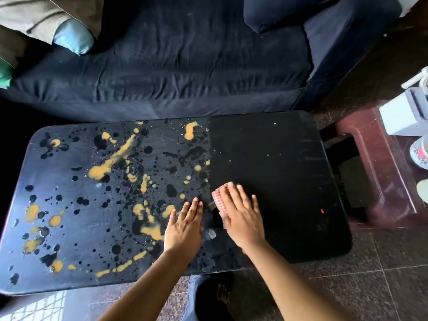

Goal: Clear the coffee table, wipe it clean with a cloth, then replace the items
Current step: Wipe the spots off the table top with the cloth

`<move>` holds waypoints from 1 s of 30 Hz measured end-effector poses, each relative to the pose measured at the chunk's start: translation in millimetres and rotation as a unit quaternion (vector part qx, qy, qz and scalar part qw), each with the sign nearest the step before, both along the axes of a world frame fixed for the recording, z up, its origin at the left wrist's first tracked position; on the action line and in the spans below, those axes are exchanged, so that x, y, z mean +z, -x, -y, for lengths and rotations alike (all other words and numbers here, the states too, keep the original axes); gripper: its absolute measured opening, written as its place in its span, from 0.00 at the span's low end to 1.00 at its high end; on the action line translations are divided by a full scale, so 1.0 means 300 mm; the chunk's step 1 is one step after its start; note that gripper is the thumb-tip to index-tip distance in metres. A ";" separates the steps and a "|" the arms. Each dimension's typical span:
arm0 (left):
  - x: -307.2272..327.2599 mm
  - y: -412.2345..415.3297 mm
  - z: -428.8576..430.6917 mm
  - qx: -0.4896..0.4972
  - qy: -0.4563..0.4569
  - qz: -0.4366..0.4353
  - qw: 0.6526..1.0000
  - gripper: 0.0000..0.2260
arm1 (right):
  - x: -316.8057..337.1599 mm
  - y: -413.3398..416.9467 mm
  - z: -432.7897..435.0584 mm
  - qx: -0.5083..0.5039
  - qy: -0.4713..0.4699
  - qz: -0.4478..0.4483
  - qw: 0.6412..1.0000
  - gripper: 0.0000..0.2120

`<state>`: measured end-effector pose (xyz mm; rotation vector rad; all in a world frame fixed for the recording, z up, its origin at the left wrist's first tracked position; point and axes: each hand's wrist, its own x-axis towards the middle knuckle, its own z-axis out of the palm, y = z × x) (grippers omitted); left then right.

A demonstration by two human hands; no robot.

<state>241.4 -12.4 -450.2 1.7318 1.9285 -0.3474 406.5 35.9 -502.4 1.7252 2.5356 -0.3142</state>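
A dark blue sofa (185, 54) fills the top of the view, with a beige and light blue cushion (58, 24) at its left end and a navy cushion (278, 12) toward its right. In front of it stands the low dark table (278, 147), its left and middle portions spattered with mustard-yellow smears (115, 156) and black droplets (171, 189), its right portion plain black with only a few tiny specks. To the right of the table sits a maroon stool (382, 172) on the speckled tile floor (370, 286), carrying a pale boxy object (403, 114) at the frame's edge. Two bare forearms reach in from the bottom of the view. The right hand (240, 218) lies flat with fingers spread, pressing down on a pink checked cloth (218, 198) that rests on the table near the boundary between the spattered and plain areas; only the cloth's left edge shows from under the fingers. The left hand (185, 225) lies open, palm down, fingers extended, on the spattered surface just beside the right hand, holding nothing. A small red spot (322, 211) shows on the plain part of the table, right of the hands. A bare foot (223, 295) is visible on the floor below the table's near edge.
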 end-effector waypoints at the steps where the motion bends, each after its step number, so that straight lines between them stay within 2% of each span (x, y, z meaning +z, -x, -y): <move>1: -0.004 -0.001 0.001 -0.001 -0.001 0.000 1.000 0.29 | 0.005 -0.029 -0.007 -0.044 0.004 0.013 0.999 0.30; 4: -0.015 -0.003 0.005 0.001 -0.009 0.005 1.000 0.30 | 0.006 -0.047 -0.012 -0.177 0.021 0.004 0.984 0.30; 6: -0.025 0.000 0.011 0.002 -0.021 0.009 1.000 0.30 | 0.007 0.010 0.011 -0.210 0.025 -0.016 0.977 0.32; 8: -0.033 0.007 0.015 0.004 -0.031 0.012 0.999 0.30 | 0.011 0.079 0.045 -0.152 0.021 -0.038 0.988 0.33; 11: -0.036 0.014 0.018 0.002 -0.034 0.015 0.999 0.29 | 0.006 0.083 0.072 0.020 0.020 -0.036 0.999 0.31; 13: -0.038 0.015 0.015 0.002 -0.030 0.017 0.999 0.29 | 0.006 0.013 0.047 0.043 0.016 -0.014 0.999 0.31; 17: -0.036 0.010 0.007 -0.003 -0.025 0.010 1.000 0.30 | 0.008 -0.107 0.031 -0.173 0.038 -0.001 0.984 0.30; 19: -0.037 0.008 0.006 -0.006 -0.022 0.004 1.000 0.30 | 0.012 -0.072 0.055 -0.221 0.039 -0.012 0.975 0.32; 21: -0.037 0.008 0.004 -0.010 -0.019 -0.001 1.000 0.30 | 0.019 0.004 0.095 -0.166 0.030 -0.025 0.985 0.33; 23: -0.040 0.009 0.002 -0.010 -0.018 -0.001 1.000 0.29 | 0.015 0.057 0.139 -0.046 0.024 -0.034 0.998 0.32; 26: -0.041 0.009 0.002 -0.008 -0.009 0.004 1.000 0.30 | 0.021 -0.002 0.119 0.086 0.034 -0.015 0.996 0.30; 28: -0.042 0.015 -0.003 -0.015 0.001 0.003 1.000 0.31 | 0.011 -0.103 0.077 0.064 0.034 0.006 0.997 0.30; 30: -0.038 0.022 -0.009 -0.025 0.013 0.001 1.000 0.33 | 0.010 -0.174 0.054 -0.048 0.043 0.012 0.998 0.30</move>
